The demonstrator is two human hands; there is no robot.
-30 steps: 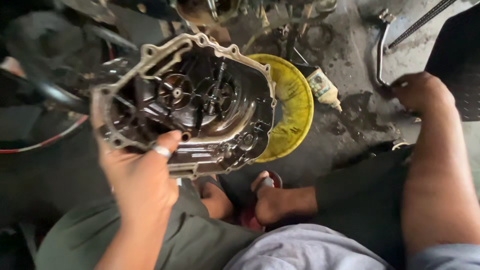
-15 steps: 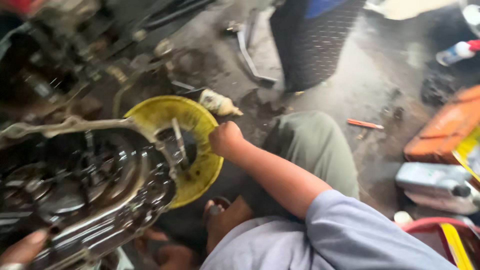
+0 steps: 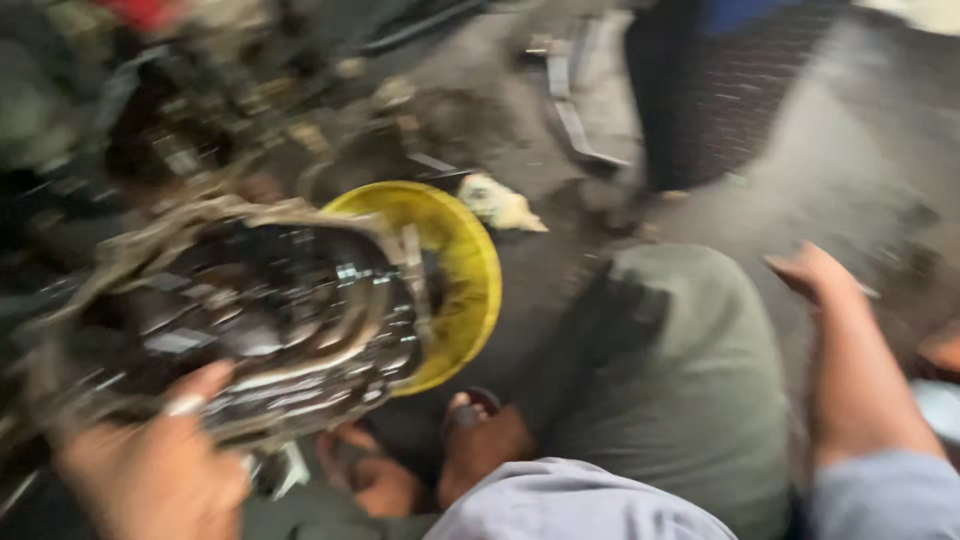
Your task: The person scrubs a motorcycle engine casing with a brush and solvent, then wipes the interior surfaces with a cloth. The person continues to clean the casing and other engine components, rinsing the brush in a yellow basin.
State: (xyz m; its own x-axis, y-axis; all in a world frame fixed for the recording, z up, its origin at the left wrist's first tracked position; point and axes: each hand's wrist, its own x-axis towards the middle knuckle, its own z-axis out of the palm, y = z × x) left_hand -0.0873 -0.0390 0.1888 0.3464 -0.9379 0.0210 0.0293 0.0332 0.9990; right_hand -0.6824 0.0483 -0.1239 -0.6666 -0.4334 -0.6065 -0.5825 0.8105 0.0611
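Observation:
The view is blurred by motion. My left hand (image 3: pixel 155 460), with a ring on one finger, grips the near edge of an open metal engine case (image 3: pixel 250 310) with gears and shiny parts inside. The case rests over a yellow round basin (image 3: pixel 465 265) on the oily floor. My right hand (image 3: pixel 815 272) is stretched out to the right past my green-trousered knee (image 3: pixel 670 370), fingers extended toward the floor, with nothing visible in it.
A small squeeze bottle (image 3: pixel 500 205) lies behind the basin. A dark mesh crate (image 3: pixel 710 80) stands at the back, with a bent metal bar (image 3: pixel 575 110) beside it. My sandalled feet (image 3: pixel 480 440) are below the case. Engine parts crowd the upper left.
My right hand left the yellow basin's rim and swung out to the right over the floor. The view shifted slightly; my left hand still holds the engine case.

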